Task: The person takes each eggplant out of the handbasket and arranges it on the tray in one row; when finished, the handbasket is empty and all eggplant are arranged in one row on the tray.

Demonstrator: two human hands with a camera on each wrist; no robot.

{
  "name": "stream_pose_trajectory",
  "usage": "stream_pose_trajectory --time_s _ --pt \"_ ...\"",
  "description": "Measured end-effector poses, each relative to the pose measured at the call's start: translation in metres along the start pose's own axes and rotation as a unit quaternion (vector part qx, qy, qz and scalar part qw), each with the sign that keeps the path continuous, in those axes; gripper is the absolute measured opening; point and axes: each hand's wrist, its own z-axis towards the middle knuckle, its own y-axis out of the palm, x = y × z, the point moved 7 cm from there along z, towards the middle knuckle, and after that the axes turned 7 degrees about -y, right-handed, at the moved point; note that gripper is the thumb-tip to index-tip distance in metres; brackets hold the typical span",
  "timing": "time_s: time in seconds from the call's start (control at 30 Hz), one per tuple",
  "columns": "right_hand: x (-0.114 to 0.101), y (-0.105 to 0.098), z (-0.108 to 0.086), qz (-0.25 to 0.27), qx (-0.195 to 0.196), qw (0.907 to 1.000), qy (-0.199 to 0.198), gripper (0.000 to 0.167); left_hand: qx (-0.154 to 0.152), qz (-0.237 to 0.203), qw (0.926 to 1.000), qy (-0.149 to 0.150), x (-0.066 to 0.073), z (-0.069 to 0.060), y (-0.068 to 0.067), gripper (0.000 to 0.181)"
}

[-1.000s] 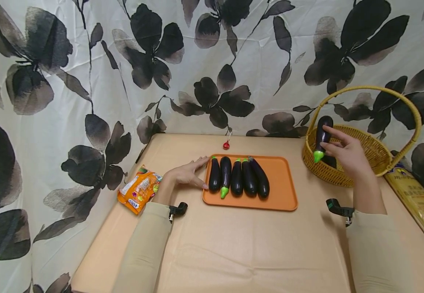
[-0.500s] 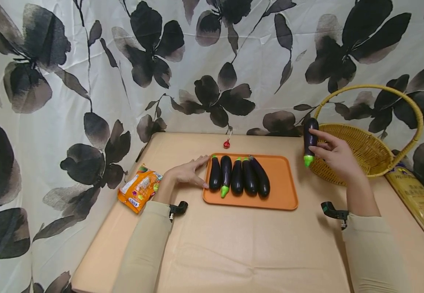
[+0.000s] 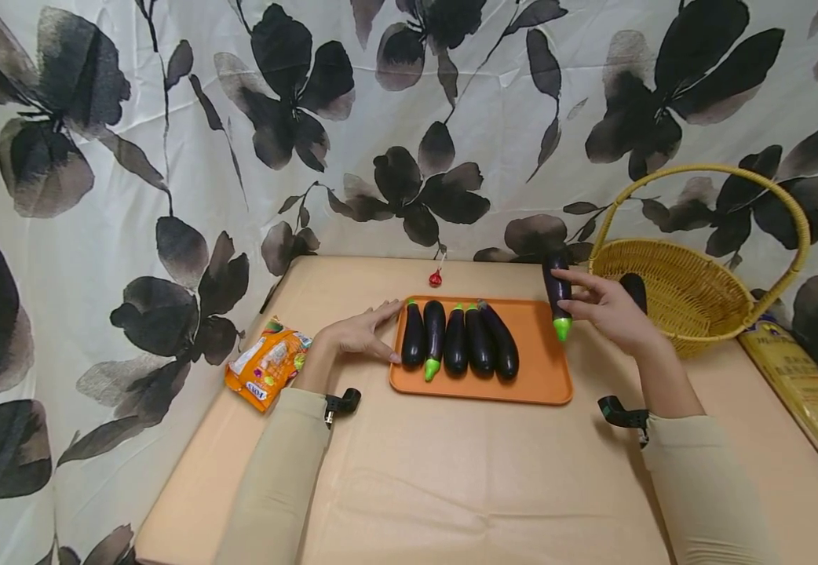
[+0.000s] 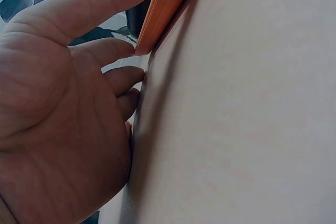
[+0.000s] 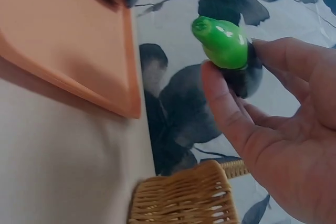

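In the head view, my right hand (image 3: 610, 308) pinches a dark purple eggplant (image 3: 555, 292) between thumb and fingers, above the right end of an orange tray (image 3: 545, 345). The eggplant's bright green stem end (image 5: 223, 43) points toward the camera in the right wrist view. Several eggplants (image 3: 456, 345) lie side by side on the left and middle of that tray. My left hand (image 3: 358, 336) rests at the tray's left edge, fingers extended and touching the rim. Part of another eggplant (image 3: 633, 289) shows in the yellow wicker basket (image 3: 706, 302), partly behind my right hand.
An orange snack packet (image 3: 268, 365) lies left of my left forearm. At the far right, a long yellow package (image 3: 805, 392) lies beside the basket. Behind the table hangs a floral curtain (image 3: 522, 118), with a small red ornament (image 3: 435, 278) in front of it.
My right hand has carried the eggplant leftward from above the basket to over the tray's right edge. The left hand and the eggplants on the tray have stayed put.
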Motion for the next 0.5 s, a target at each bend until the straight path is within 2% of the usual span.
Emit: stream_pose_trajectory --time_s 0.2,0.5 --pt "0.007 0.018 0.003 -0.025 -0.062 0.9977 0.014 0.054 -0.001 -0.005 1.0000 0.001 0.000 0.000 0.000 0.127" --pt "0.014 0.035 0.006 -0.035 -0.098 0.9940 0.031 0.052 -0.003 -0.010 0.9999 0.003 0.000 0.000 0.000 0.128"
